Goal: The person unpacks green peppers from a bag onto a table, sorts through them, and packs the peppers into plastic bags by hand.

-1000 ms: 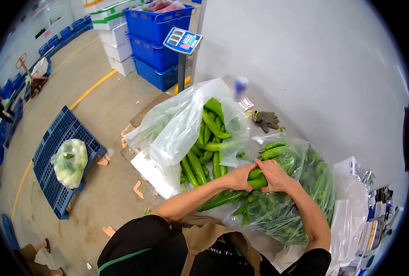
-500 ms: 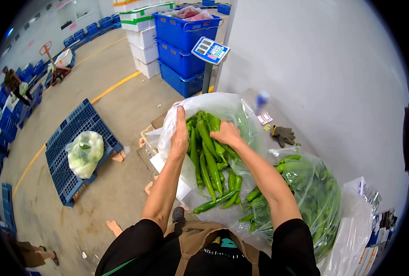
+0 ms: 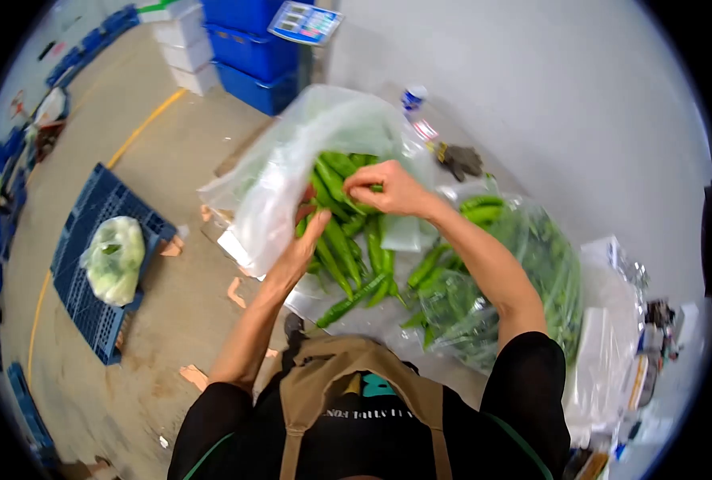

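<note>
Long green peppers (image 3: 338, 244) spill from the mouth of a large clear plastic bag (image 3: 264, 212). My left hand (image 3: 300, 244) is at the left side of the pile, its thumb and fingers closed about a pepper beside the bag's edge; the fingers are partly hidden. Over the top of the pile, my right hand (image 3: 392, 190) has its fingers curled in a pinch on a green pepper (image 3: 364, 194). One loose pepper (image 3: 348, 304) lies crosswise at the near end of the pile.
Another clear bag of green peppers (image 3: 524, 280) lies to the right. Beyond are a dark glove (image 3: 460, 160), a blue-and-white cup (image 3: 413, 99) and a scale display (image 3: 305, 22). Blue crates (image 3: 254, 60) stand behind. A bagged vegetable (image 3: 116, 260) sits on a blue pallet (image 3: 92, 312).
My view has shifted, so the crates and scale sit higher. My left hand has gone from upright against the bag to curled at the peppers. More of the bag is folded over at the left.
</note>
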Demonstrator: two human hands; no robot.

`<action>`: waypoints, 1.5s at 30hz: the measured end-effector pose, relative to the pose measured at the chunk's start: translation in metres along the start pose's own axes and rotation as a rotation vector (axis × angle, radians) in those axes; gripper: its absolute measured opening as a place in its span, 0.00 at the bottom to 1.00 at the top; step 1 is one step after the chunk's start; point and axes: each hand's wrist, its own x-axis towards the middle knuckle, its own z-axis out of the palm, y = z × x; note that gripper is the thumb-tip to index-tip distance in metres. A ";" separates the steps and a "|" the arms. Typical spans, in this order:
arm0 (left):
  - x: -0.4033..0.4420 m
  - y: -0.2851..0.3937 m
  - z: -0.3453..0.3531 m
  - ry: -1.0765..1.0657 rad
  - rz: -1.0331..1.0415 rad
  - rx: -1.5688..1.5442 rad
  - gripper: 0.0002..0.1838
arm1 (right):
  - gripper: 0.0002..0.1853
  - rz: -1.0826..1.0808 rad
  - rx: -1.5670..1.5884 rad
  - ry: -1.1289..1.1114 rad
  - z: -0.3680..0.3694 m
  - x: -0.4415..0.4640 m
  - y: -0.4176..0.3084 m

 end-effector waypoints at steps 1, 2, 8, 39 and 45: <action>-0.017 0.003 0.007 0.008 0.016 -0.015 0.27 | 0.10 0.102 0.163 -0.073 -0.008 -0.027 -0.002; -0.030 -0.004 0.007 -0.132 -0.012 0.329 0.23 | 0.10 0.197 0.331 -0.142 -0.017 -0.052 0.000; -0.095 -0.073 0.039 -0.514 0.314 0.913 0.33 | 0.07 0.620 -0.404 -0.538 -0.039 -0.170 0.083; -0.062 0.043 -0.019 0.431 0.797 0.626 0.27 | 0.31 0.333 -0.405 -0.700 -0.001 -0.244 0.200; -0.054 0.070 -0.049 0.630 0.479 0.841 0.29 | 0.25 0.203 -0.523 -0.465 -0.028 -0.190 0.082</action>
